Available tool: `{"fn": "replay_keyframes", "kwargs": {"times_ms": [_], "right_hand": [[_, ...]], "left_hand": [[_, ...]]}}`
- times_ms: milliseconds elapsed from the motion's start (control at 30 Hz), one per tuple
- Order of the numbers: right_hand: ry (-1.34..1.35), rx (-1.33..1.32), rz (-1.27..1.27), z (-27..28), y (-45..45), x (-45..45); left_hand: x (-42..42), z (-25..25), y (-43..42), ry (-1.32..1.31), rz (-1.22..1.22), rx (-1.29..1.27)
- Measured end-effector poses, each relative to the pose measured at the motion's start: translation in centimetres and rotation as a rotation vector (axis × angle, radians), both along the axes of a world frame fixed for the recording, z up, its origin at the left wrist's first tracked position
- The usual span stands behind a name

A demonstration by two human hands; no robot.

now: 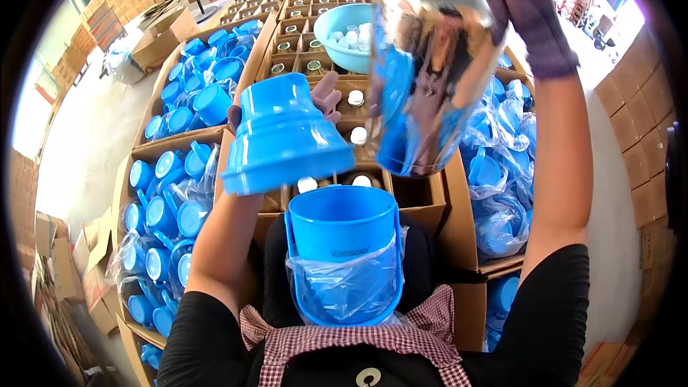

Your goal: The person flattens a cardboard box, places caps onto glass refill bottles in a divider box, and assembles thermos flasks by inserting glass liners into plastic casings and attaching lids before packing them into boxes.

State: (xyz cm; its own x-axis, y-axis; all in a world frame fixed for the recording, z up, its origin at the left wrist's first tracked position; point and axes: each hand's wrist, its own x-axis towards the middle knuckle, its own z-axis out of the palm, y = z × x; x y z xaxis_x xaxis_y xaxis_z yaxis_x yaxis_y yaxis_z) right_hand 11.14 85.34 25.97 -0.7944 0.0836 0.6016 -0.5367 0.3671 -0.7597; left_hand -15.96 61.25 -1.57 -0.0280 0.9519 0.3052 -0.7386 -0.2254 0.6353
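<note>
My left hand (327, 96), in a purple-grey glove, grips a stepped blue plastic flask collar (287, 129) from behind. The collar's wide rim points down and most of my fingers are hidden by it. On the right, my gloved right hand (512, 11) holds up a shiny silver glass flask liner (437, 79) near its upper end, which is blurred. Between my legs stands a blue plastic flask body (344, 233) with its mouth upward, a handle at its sides and a clear plastic bag around its lower part. Both held pieces are above it and apart from it.
Ahead is a divided carton (419, 208) with white-capped items (358, 136) in its cells. A light blue basin (347, 64) of small white pieces rests on the cartons. Boxes of blue plastic parts (175, 204) flank me on both sides; stacked cartons (638, 122) stand farther right.
</note>
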Motion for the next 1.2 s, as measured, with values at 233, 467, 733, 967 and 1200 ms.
{"fn": "replay_keyframes", "kwargs": {"times_ms": [233,467,733,967,1200], "right_hand": [[0.139,-0.396,-0.14,-7.6,3.7,-11.6],[-0.122,-0.203,-0.237,-17.7,-0.6,-11.8],[-0.525,-0.331,-0.394,-22.4,-14.0,-5.5],[-0.794,-0.406,-0.212,-22.4,-13.0,3.1],[-0.322,0.014,-0.479,-17.5,-13.1,0.5]], "left_hand": [[-5.4,-0.9,-9.1,-0.187,0.201,-0.051],[-7.2,-2.1,-13.0,-0.244,0.273,-0.061],[-3.8,1.2,-2.7,-0.316,0.024,0.002],[2.1,-0.3,0.8,0.217,-0.129,-0.316],[2.0,-0.3,-0.3,0.594,-0.327,-0.189]]}}
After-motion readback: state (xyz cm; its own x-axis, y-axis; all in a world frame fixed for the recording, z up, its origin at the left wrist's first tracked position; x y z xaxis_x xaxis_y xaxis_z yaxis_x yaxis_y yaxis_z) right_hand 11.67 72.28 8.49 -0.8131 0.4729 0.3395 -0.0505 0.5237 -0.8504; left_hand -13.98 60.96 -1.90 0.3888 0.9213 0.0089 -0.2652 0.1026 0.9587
